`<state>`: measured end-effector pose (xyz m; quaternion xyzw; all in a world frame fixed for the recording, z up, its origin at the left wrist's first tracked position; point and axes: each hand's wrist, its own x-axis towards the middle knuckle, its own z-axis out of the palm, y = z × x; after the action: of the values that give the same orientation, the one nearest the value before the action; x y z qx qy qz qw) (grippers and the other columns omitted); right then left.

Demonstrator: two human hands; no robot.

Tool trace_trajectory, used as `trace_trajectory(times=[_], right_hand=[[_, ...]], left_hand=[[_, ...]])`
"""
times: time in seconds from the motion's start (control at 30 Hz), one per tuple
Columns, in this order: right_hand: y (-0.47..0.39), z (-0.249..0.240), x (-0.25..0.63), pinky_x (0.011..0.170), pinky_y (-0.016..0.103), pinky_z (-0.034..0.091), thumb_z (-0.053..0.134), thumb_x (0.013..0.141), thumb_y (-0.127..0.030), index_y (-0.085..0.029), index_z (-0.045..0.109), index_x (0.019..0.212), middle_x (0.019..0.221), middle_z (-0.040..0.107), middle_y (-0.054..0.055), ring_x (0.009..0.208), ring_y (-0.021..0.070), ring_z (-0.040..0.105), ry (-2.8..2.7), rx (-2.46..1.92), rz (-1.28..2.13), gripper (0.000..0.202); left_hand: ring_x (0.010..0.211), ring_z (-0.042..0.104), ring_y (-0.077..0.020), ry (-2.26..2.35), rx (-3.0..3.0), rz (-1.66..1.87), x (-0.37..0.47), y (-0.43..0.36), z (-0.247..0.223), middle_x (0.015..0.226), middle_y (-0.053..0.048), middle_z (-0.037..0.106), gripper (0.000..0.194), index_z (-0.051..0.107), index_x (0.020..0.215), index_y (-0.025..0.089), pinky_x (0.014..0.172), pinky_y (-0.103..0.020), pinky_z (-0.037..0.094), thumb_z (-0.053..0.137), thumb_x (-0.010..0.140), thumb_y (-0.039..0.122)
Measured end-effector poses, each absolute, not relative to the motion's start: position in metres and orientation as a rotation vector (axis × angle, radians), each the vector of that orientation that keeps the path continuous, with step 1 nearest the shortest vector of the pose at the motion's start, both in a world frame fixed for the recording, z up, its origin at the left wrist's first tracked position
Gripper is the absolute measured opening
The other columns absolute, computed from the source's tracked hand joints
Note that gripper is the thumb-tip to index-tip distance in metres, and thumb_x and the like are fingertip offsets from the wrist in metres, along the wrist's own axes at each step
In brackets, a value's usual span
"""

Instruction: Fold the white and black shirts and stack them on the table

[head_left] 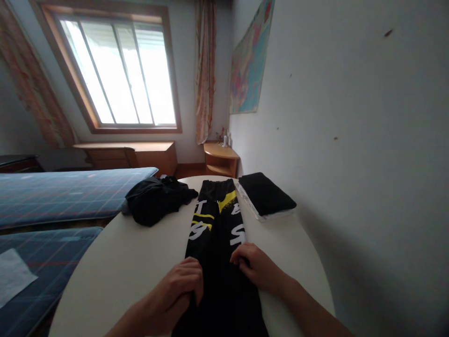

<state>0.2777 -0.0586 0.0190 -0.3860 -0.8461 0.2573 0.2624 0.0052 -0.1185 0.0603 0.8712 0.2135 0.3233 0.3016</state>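
Black pants with white lettering and yellow stripes lie lengthwise on a round white table, waistband at the far side. My left hand is closed on the left edge of the pants, its fingers curled over the cloth. On the opposite edge, just below the white letters, my right hand is closed with bent fingers gripping the fabric. The bottoms of the legs run out of view at the lower edge.
A crumpled black garment lies at the table's left rim. Folded black cloth rests on something white at the back right, near the wall. Left of the table are blue plaid mattresses. Wooden furniture stands below the window.
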Motion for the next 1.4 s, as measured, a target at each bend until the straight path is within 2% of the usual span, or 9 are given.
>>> trace_trajectory(times=[0.23,0.33,0.5,0.63,0.73,0.97,1.13,1.23,1.4], right_hand=[[-0.073,0.025,0.266,0.089,0.034,0.043,0.054,0.074,0.001,-0.02,0.066,0.091,0.091,0.07,0.002,0.09,0.0185,0.062,-2.328,-0.891,0.62,0.03],[-0.083,0.033,0.252,0.092,0.035,0.041,0.061,0.081,-0.01,-0.021,0.065,0.105,0.1,0.07,0.004,0.096,0.0197,0.062,-2.348,-0.815,0.634,0.027],[-0.084,0.053,0.234,0.091,0.032,0.04,0.065,0.086,-0.021,-0.025,0.056,0.131,0.102,0.071,0.002,0.093,0.0188,0.063,-2.474,-0.783,0.724,0.046],[-0.072,0.053,0.228,0.087,0.03,0.039,0.064,0.087,-0.021,-0.025,0.068,0.108,0.089,0.073,0.0,0.085,0.0169,0.065,-2.598,-0.772,0.689,0.021],[-0.066,0.043,0.225,0.087,0.028,0.039,0.064,0.087,-0.023,-0.022,0.068,0.094,0.086,0.072,0.0,0.081,0.0162,0.065,-2.616,-0.771,0.641,0.008],[-0.059,0.047,0.207,0.087,0.029,0.04,0.061,0.086,-0.019,-0.022,0.063,0.109,0.087,0.073,0.001,0.079,0.0168,0.067,-2.7,-0.748,0.535,0.024],[-0.052,0.064,0.202,0.086,0.028,0.041,0.061,0.083,-0.015,-0.023,0.066,0.104,0.083,0.073,0.0,0.076,0.0159,0.066,-2.711,-0.78,0.536,0.023],[-0.051,0.063,0.211,0.08,0.026,0.043,0.064,0.08,-0.016,-0.024,0.067,0.102,0.08,0.072,-0.001,0.073,0.0163,0.066,-2.746,-0.842,0.563,0.024],[-0.049,0.046,0.23,0.088,0.029,0.043,0.063,0.078,-0.013,-0.023,0.069,0.095,0.082,0.072,-0.002,0.077,0.0161,0.066,-2.701,-0.908,0.583,0.021]], left_hand=[[0.084,0.056,-0.0166,0.612,2.289,0.947,0.005,-0.116,0.061,0.085,-0.002,0.06,0.023,0.055,0.086,0.021,0.08,-0.033,0.044,0.045,0.08,0.002],[0.089,0.057,-0.0167,0.581,2.316,0.969,0.008,-0.116,0.061,0.089,-0.002,0.063,0.03,0.06,0.093,0.022,0.081,-0.031,0.047,0.048,0.078,-0.001],[0.099,0.057,-0.0177,0.599,2.406,0.969,0.01,-0.115,0.062,0.097,-0.003,0.067,0.032,0.065,0.095,0.024,0.088,-0.032,0.048,0.05,0.08,0.0],[0.096,0.058,-0.0165,0.6,2.441,0.95,0.014,-0.118,0.061,0.091,0.001,0.069,0.03,0.06,0.089,0.024,0.09,-0.033,0.046,0.048,0.075,0.0],[0.086,0.058,-0.0157,0.56,2.466,0.914,0.019,-0.123,0.061,0.081,0.001,0.065,0.023,0.052,0.082,0.023,0.091,-0.034,0.044,0.045,0.072,0.004],[0.07,0.052,-0.0164,0.508,2.456,0.805,0.021,-0.127,0.07,0.066,0.0,0.055,0.013,0.043,0.074,0.023,0.085,-0.032,0.044,0.037,0.08,0.013],[0.066,0.053,-0.0141,0.37,2.517,0.674,0.025,-0.123,0.068,0.062,0.002,0.056,0.019,0.045,0.071,0.022,0.081,-0.03,0.043,0.035,0.087,0.017],[0.068,0.055,-0.0135,0.366,2.692,0.466,0.036,-0.121,0.045,0.064,0.003,0.06,0.026,0.045,0.068,0.022,0.081,-0.029,0.043,0.045,0.094,0.02],[0.069,0.055,-0.0122,0.318,3.044,0.355,0.058,-0.118,0.002,0.07,0.006,0.062,0.029,0.048,0.072,0.02,0.077,-0.029,0.041,0.067,0.093,0.028]])
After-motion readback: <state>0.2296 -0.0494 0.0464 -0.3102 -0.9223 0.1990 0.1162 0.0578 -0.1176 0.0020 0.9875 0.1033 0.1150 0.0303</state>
